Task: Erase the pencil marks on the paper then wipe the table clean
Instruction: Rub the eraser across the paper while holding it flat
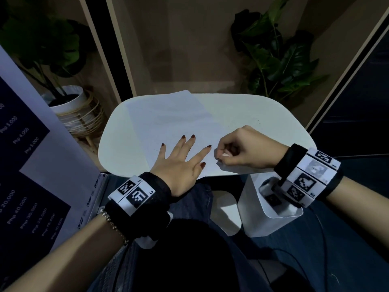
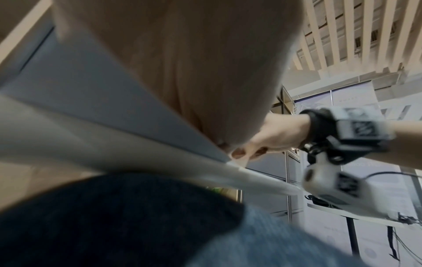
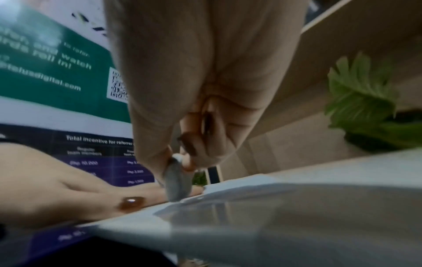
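Note:
A white sheet of paper (image 1: 174, 121) lies on the small white table (image 1: 252, 114), reaching from the far edge to the near one. My left hand (image 1: 183, 159) presses flat on the paper's near part with its fingers spread. Just to its right, my right hand (image 1: 242, 150) pinches a small white eraser (image 1: 225, 154) with curled fingers and holds its tip down on the paper's near right corner. In the right wrist view the eraser (image 3: 177, 178) stands on the paper (image 3: 251, 195) beside my left hand (image 3: 68, 191). Pencil marks are too faint to make out.
A potted plant (image 1: 69, 98) in a wicker stand sits left of the table, and another leafy plant (image 1: 280, 57) stands behind its right side. A printed banner (image 1: 27, 165) leans at the left. A white stool base (image 1: 263, 207) stands under the table's near right edge.

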The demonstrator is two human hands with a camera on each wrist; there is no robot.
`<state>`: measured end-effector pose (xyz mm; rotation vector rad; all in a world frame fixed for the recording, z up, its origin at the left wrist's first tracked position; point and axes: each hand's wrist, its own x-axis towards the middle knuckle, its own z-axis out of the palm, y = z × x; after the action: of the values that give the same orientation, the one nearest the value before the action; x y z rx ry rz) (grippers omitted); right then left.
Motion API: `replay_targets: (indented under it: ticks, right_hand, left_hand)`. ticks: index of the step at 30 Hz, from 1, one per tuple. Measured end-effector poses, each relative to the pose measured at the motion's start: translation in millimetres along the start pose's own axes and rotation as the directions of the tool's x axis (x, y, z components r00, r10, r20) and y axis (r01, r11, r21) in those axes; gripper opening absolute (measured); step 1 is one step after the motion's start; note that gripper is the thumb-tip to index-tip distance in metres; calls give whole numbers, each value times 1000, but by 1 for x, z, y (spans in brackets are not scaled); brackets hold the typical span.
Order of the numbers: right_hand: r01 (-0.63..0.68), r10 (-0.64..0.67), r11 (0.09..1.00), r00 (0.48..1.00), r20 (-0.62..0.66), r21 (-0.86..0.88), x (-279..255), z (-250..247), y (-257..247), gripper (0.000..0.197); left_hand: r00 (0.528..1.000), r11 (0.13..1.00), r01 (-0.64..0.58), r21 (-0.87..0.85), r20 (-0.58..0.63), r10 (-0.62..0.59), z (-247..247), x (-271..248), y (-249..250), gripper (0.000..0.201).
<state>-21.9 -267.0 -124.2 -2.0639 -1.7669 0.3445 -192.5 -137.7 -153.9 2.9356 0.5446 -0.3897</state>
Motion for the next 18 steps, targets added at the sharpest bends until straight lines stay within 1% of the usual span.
replay_targets:
  ticks: [2,3,6,7,8,9,10,11,12,13,14,15,16,17,18]
  right_hand:
    - [-61,60,998,998,21,14,0,-2,7,3]
    - [-100,100,995,995,12,-6,-1,-6,14,3]
    - [-201,190,967,978,-82,-156,-6,-23,33,9]
    - [-228,208,960,969,-132,-165,-8,-27,38,11]
    - [-252,228,962,954,-193,-109,-9,-31,41,13]
    - [-262,260,965,930,-261,26,-11,-33,40,14]
    - [-242,303,946,896,-325,215,-12,-33,37,16]
    - [-194,361,882,863,-354,429,-12,-34,31,18]
    - [-143,428,754,847,-315,641,-12,-32,20,21]
    - [-120,476,561,856,-201,819,-12,-28,7,26]
    - [-142,485,349,873,-49,926,-12,-22,-5,31]
    - [-198,457,179,884,97,964,-13,-13,-14,35]
    - [-266,415,79,885,210,961,-15,-3,-23,35]
    - [-321,395,39,875,281,946,-16,7,-25,31]
    - [-340,416,22,858,301,940,-15,16,-27,27]
  left_hand:
    - [1000,1000,-3,1,5,3,0,1,0,51]
    - [1000,1000,-6,-1,7,6,0,0,0,51]
    - [1000,1000,-8,-8,17,8,0,0,-2,52]
    - [1000,1000,-9,-8,22,9,0,0,-2,52]
    - [1000,1000,-11,-6,26,12,-1,0,-2,52]
    - [999,1000,-12,-5,30,12,-1,0,-2,52]
    - [999,1000,-11,-7,34,11,-1,0,-2,53]
    - [999,1000,-10,-10,38,10,-1,-1,-2,53]
    - [999,1000,-10,-10,43,10,-2,-1,-1,53]
    - [999,1000,-11,-10,48,12,-2,-2,-1,53]
    - [999,1000,-12,-9,52,12,-3,-2,-1,54]
    - [998,1000,-11,-7,54,11,-3,-3,-1,55]
    - [998,1000,-8,-2,57,8,-4,-3,-1,56]
    - [998,1000,-4,6,59,4,-5,-4,-1,58]
    - [998,1000,-1,13,61,0,-5,-4,-2,59]
